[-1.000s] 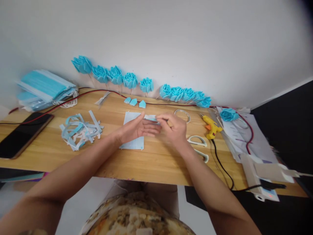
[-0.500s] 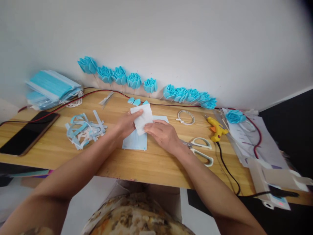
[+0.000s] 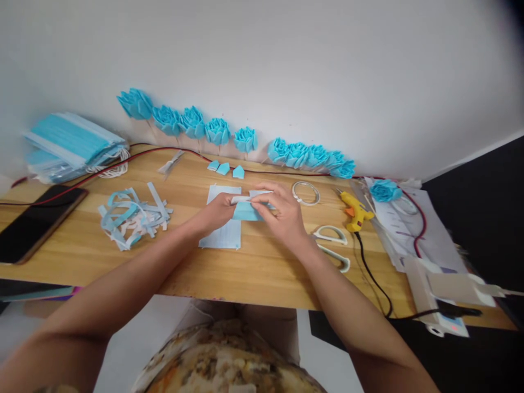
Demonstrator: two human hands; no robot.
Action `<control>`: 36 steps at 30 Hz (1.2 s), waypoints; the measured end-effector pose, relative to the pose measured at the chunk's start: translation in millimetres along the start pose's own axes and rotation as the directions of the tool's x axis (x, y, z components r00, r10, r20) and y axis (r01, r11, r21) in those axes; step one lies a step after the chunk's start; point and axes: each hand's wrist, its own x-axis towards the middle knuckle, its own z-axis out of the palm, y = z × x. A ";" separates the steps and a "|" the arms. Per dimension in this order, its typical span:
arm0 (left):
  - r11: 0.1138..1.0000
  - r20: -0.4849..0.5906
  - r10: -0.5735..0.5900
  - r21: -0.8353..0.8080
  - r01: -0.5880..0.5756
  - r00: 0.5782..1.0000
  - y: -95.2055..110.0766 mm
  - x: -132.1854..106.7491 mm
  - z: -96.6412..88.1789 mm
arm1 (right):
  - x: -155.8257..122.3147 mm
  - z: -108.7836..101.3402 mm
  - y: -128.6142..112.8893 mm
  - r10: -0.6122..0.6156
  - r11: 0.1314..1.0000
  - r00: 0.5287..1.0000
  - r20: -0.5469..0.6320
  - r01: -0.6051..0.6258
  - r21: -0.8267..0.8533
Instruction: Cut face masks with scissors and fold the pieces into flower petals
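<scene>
Between my left hand [image 3: 219,214] and my right hand [image 3: 283,214] is a piece of face mask fabric [image 3: 248,212], blue on its lower face with a white strip folded along the top. My left thumb and fingers pinch its left end. The right thumb and forefinger grip its right part, with the other fingers curved above. Under and behind my left hand lies a flat pale blue fabric sheet [image 3: 221,238] on the wooden table [image 3: 266,273]. Three small blue petal pieces [image 3: 223,168] lie beyond. White-handled scissors [image 3: 336,258] rest beside my right wrist, their blades hidden.
Several blue fabric roses [image 3: 246,140] line the wall. A yellow glue gun [image 3: 357,212] and a white ring-shaped coil [image 3: 306,194] lie right. At left are cut strips [image 3: 135,215], a phone [image 3: 39,224] and stacked masks [image 3: 77,143]. A power strip [image 3: 426,292] sits at the right edge.
The white fabric piece, held up flat before, is now tipped lower with its blue side showing and its top edge folded. My right hand has turned and risen slightly; the view has shifted a little.
</scene>
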 end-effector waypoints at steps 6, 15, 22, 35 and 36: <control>0.999 0.073 0.039 -0.003 -0.039 0.997 -1.4 1.4 1.3 | -0.8 1.9 -0.6 0.068 0.995 0.996 0.055 -0.071 0.068; 0.995 -0.210 0.021 -0.086 -0.040 0.978 -1.4 0.9 -10.7 | -0.9 -1.9 5.1 0.166 0.985 0.986 0.002 -0.166 0.044; 0.978 -0.297 0.179 0.161 -0.135 0.938 -1.2 -0.1 -6.8 | -2.2 -1.1 6.9 0.198 0.980 0.980 0.029 -0.199 0.030; 0.981 -0.446 0.081 -0.121 -0.150 0.891 -1.6 3.3 -5.3 | 0.6 -3.9 14.5 0.519 0.745 0.842 0.145 -0.529 0.406; 0.983 -0.446 0.078 -0.117 -0.144 0.892 -2.1 3.3 -4.9 | 0.4 -3.7 15.2 0.528 0.737 0.838 0.135 -0.532 0.416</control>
